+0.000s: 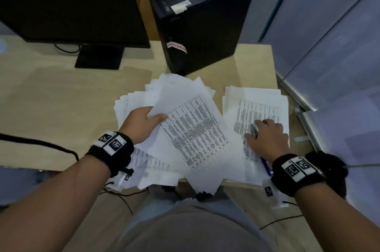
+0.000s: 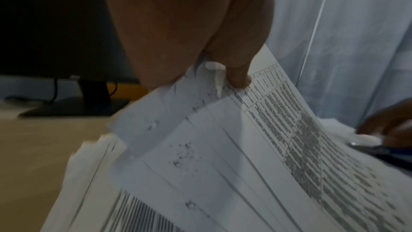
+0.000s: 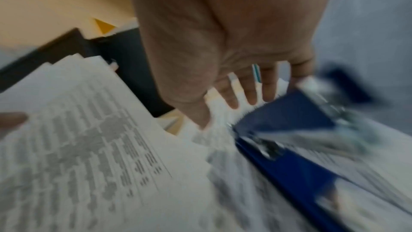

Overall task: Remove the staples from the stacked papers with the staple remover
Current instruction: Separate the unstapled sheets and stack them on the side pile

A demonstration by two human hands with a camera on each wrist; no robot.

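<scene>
At desk edge (image 1: 242, 183), papers (image 1: 195, 128) overhang

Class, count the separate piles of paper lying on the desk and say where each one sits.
2. A messy fanned pile lies mid-desk under the left hand, which lifts a printed set off it. A neater pile lies at the desk's right edge under the right hand.

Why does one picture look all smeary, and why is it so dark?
Right wrist view: motion blur smears the blue staple remover and the printed papers. Left wrist view: sharper near the thumb, dim. Head view: low light, the monitor black, edges bent by the wide lens.
</scene>
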